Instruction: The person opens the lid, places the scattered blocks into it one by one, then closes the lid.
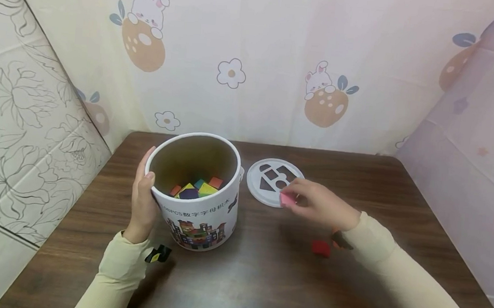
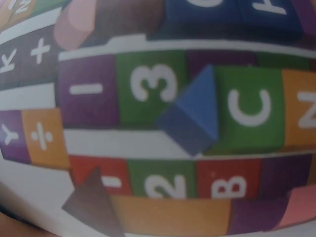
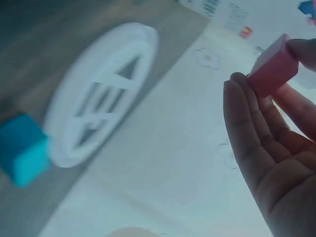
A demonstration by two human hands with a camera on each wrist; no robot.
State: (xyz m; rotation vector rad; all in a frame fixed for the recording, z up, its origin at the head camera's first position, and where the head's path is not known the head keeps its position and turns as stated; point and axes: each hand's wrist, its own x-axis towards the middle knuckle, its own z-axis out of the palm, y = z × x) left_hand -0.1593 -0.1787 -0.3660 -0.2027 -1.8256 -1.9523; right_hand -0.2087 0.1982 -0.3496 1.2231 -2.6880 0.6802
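A white bucket [image 1: 195,227] printed with pictures of building blocks stands on the table. At its left side, my left hand [image 1: 142,206] holds it, with the thumb at the rim; the left wrist view is filled by the bucket's printed wall [image 2: 173,143]. Inside lie several coloured blocks [image 1: 200,189], among them yellow, red, purple and teal ones. My right hand [image 1: 317,205] pinches a pink block [image 1: 288,200] [image 3: 274,69] between thumb and fingers, over the near right edge of the white lid [image 1: 255,186]. Shaped holes are cut through this lid.
A red block [image 1: 321,248] lies on the brown table [image 1: 236,288], nearer me than the right hand. The right wrist view has a teal block [image 3: 22,150] beside the lid. Behind the table hangs a patterned curtain [image 1: 267,112], with more cloth along both sides.
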